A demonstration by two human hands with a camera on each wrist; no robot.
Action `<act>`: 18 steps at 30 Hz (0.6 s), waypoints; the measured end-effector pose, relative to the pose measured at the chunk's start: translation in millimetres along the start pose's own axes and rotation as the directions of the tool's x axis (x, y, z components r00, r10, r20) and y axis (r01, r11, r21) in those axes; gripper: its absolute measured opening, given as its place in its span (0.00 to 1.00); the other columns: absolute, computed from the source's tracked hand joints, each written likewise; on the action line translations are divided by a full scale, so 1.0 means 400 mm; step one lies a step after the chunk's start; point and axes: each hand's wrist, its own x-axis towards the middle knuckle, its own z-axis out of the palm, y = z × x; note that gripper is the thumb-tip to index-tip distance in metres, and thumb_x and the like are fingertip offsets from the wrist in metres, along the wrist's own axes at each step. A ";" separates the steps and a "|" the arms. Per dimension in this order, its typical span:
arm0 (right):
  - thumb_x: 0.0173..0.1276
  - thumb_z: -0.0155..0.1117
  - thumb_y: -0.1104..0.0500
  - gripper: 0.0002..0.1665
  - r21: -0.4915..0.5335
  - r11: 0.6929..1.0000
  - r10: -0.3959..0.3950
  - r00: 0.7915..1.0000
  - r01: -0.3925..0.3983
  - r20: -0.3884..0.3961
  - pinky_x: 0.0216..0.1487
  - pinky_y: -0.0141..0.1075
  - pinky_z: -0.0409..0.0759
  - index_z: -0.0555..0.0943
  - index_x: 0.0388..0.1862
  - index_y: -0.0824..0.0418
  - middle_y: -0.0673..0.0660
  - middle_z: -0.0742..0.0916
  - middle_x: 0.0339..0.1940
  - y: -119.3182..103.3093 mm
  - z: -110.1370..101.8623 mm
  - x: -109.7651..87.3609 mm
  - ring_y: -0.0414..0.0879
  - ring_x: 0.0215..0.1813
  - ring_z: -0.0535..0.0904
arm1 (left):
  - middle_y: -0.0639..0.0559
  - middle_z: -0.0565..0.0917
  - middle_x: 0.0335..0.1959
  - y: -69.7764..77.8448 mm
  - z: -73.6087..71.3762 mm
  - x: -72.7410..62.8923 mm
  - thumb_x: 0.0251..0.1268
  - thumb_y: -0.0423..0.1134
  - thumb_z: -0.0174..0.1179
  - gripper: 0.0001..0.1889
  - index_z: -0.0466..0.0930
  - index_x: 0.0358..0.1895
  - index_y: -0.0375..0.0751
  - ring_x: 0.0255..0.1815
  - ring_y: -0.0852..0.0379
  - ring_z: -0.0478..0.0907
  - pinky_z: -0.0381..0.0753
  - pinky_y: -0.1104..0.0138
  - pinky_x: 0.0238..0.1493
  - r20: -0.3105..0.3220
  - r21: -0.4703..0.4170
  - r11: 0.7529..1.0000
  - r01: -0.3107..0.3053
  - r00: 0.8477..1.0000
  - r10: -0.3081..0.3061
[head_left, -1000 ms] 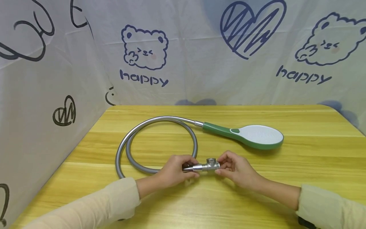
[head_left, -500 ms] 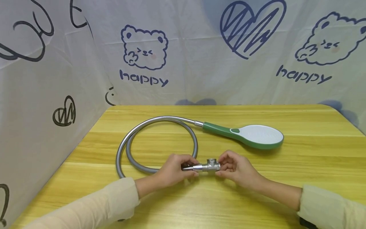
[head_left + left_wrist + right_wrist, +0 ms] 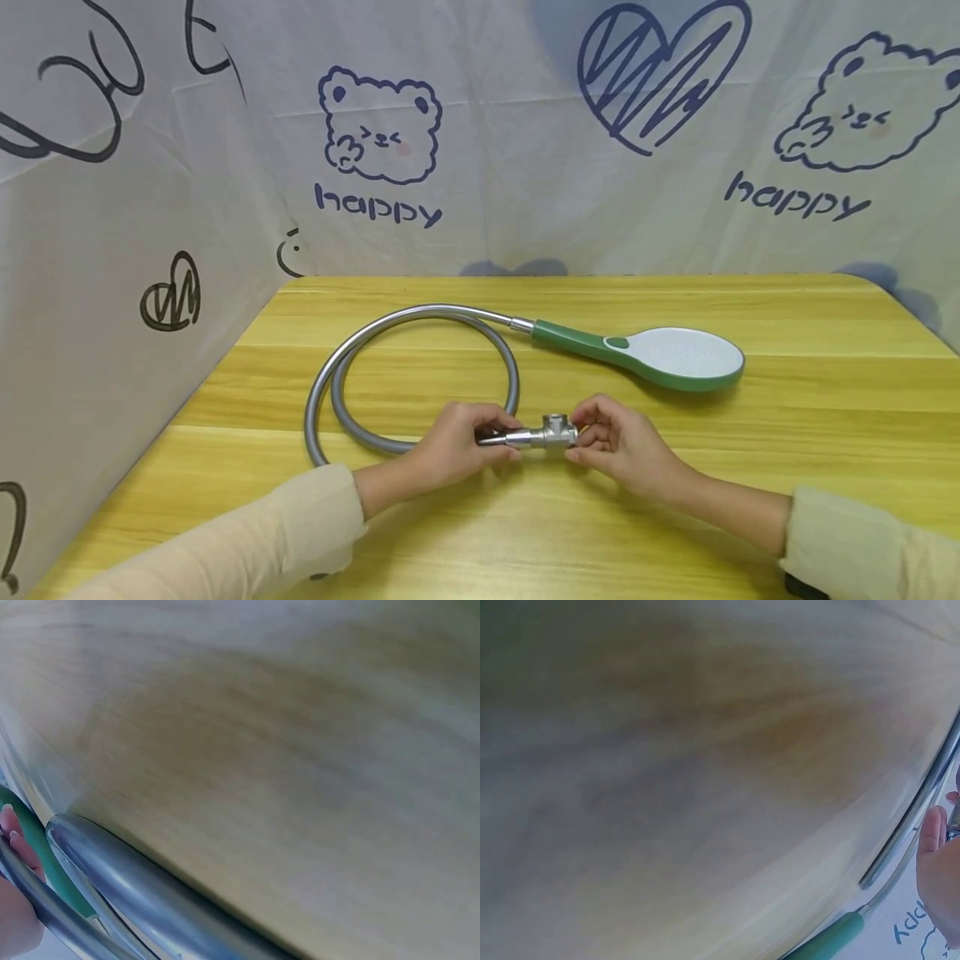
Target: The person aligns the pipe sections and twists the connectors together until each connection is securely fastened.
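Note:
My left hand point(image 3: 453, 446) grips the chrome end of a grey metal shower hose point(image 3: 310, 417) between thumb and fingers. That end meets a small silver tee fitting point(image 3: 555, 432), whose side opening points up. Thumb and fingertips of my right hand point(image 3: 626, 450) pinch the fitting's right end, where a small orange-yellow spot shows. The far end of the hose runs into a green shower head point(image 3: 686, 358) with a white face, lying behind my hands. In the left wrist view the hose point(image 3: 157, 892) passes below part of the hand; the right wrist view catches the right hand point(image 3: 939, 892) at its edge.
The hose lies looped on a yellow wood-grain table point(image 3: 825, 400). A white cloth point(image 3: 510, 167) with printed bears and hearts hangs behind the table and along its left side. A dark object point(image 3: 804, 587) shows under the right sleeve.
The hands, hose and tee fitting stay almost in place. An orange-yellow spot now shows between the right fingertips at the fitting's end.

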 end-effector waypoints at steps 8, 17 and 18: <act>0.55 0.64 0.75 0.16 -0.022 0.998 -0.053 0.999 0.053 -0.001 0.34 0.29 0.81 0.72 0.42 0.74 0.69 0.80 0.38 0.005 0.002 -0.001 0.34 0.34 0.80 | 0.43 0.86 0.34 0.003 0.001 0.002 0.51 0.30 0.67 0.11 0.82 0.39 0.32 0.31 0.61 0.82 0.79 0.77 0.33 -0.002 -0.004 1.000 0.001 1.000 -0.001; 0.61 0.60 0.71 0.12 -0.019 0.999 -0.029 0.999 0.030 0.015 0.30 0.32 0.81 0.73 0.43 0.74 0.68 0.81 0.36 0.000 0.001 0.001 0.36 0.31 0.79 | 0.42 0.86 0.34 0.007 -0.003 0.001 0.51 0.30 0.67 0.11 0.82 0.39 0.31 0.32 0.60 0.82 0.79 0.78 0.34 0.002 -0.004 1.000 0.005 1.000 -0.005; 0.62 0.60 0.71 0.12 -0.018 0.999 -0.026 1.000 0.026 0.017 0.30 0.33 0.81 0.73 0.43 0.74 0.68 0.81 0.36 0.000 0.000 0.002 0.36 0.31 0.79 | 0.42 0.86 0.34 0.007 -0.003 0.001 0.51 0.30 0.67 0.11 0.82 0.39 0.31 0.32 0.60 0.82 0.79 0.78 0.34 0.003 -0.002 1.000 0.004 1.000 -0.004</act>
